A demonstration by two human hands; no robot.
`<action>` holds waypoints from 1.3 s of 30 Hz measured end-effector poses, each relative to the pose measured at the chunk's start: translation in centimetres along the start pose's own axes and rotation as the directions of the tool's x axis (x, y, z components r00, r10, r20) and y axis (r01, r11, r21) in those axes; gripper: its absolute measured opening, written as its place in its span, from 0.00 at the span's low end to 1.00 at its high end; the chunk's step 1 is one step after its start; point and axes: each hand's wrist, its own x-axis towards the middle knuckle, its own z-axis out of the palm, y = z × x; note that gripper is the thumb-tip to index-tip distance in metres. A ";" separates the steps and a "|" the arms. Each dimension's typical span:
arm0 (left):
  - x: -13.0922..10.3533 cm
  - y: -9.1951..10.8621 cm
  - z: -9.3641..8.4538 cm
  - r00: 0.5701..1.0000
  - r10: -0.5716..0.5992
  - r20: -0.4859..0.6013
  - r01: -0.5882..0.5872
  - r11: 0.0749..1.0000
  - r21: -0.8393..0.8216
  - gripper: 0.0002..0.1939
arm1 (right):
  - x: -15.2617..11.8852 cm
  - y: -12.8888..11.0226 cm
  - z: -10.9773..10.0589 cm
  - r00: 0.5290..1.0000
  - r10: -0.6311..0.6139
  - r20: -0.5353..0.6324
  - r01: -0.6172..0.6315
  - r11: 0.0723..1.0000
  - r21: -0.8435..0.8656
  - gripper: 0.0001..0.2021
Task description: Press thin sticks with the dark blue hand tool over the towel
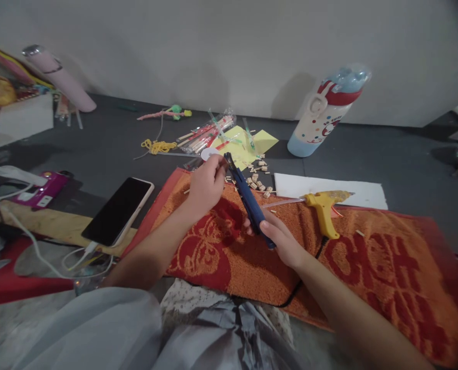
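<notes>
My right hand (281, 236) is closed around the lower end of a long, narrow, dark blue tool (248, 200), whose exact kind I cannot make out. It slants up to the left, ending in a darker tip. My left hand (209, 179) has its fingers pinched together beside that tip; what they hold, if anything, is hidden. Below both hands lies an orange and red towel (267, 267). Small cut pieces of wooden stick (255, 182) are scattered just beyond the blue tool. A yellow glue gun (325, 208) with a clear glue stick rests right of my right hand.
Behind are wrapped sticks (209, 132), yellow paper (265, 141) and yellow cord (158, 147). A cartoon bottle (316, 121) stands back right, near a white strip (360, 191). A cabled phone (118, 210), purple power strip (42, 190) and pink flask (61, 79) are left.
</notes>
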 end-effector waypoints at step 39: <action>0.0 -0.1 0.1 0.998 -0.012 0.060 -0.008 0.950 0.313 0.11 | 0.1 0.0 -0.2 0.998 0.064 -0.011 -0.061 0.987 0.150 0.25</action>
